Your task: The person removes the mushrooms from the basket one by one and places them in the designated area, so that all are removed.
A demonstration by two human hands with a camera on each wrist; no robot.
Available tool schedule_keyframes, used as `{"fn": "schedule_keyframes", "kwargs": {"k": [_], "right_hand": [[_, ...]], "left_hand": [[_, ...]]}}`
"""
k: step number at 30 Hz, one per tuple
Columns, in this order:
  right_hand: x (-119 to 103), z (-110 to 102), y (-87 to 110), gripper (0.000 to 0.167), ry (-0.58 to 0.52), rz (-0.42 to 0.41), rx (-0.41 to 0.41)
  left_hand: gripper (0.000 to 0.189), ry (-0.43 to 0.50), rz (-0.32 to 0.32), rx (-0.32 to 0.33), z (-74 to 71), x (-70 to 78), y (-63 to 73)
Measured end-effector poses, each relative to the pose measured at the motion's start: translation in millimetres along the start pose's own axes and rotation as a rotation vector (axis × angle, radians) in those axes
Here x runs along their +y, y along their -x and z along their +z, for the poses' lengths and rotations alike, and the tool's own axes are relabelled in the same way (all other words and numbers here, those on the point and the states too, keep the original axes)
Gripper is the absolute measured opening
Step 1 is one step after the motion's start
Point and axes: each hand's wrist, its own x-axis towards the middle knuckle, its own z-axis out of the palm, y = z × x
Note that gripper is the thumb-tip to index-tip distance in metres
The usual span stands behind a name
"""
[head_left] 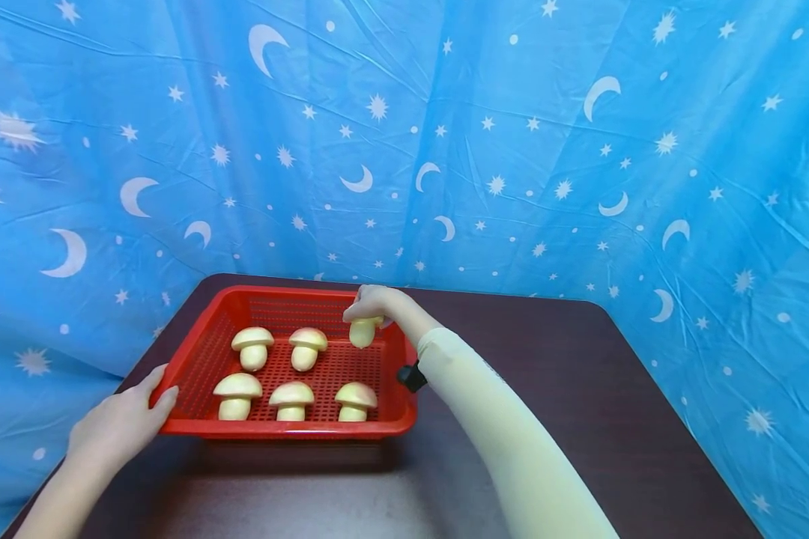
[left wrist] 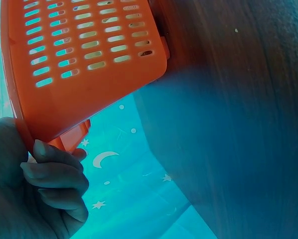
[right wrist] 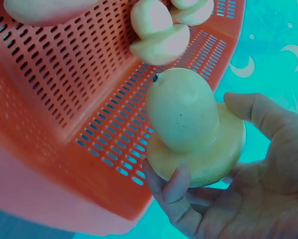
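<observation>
A red plastic basket (head_left: 290,428) with slotted walls holds several mushrooms, pale with pinkish caps, standing in two rows. My left hand (head_left: 117,423) grips the basket's near left corner; in the left wrist view the fingers (left wrist: 59,169) curl at its rim. Over the far right part of the basket, my right hand (head_left: 380,303) holds another mushroom (head_left: 362,333) by its cap, stem downward. The right wrist view shows thumb and fingers around the cap of this mushroom (right wrist: 184,112), its rounded stem facing the camera. The cap is mostly hidden by the hand in the head view.
The basket is on a dark brown table (head_left: 532,374), towards its left side. A blue curtain (head_left: 404,150) with white moons and stars hangs behind and beside the table. A small black object (head_left: 413,376) sits at the right wrist, by the basket's right rim.
</observation>
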Motion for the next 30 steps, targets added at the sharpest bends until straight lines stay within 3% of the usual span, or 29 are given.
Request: {"fn": "schedule_keyframes", "kwargs": {"k": [14, 30], "right_hand": [[12.4, -23.7, 23.6, 0.037, -0.113, -0.062, -0.053], [26.2, -40.1, 40.8, 0.046, -0.111, -0.07, -0.107]], "left_hand": [[0.078, -0.009, -0.009, -0.018, -1.0, -0.4, -2.2], [0.082, -0.003, 0.006, -0.008, 2.9, -8.8, -8.2]]}}
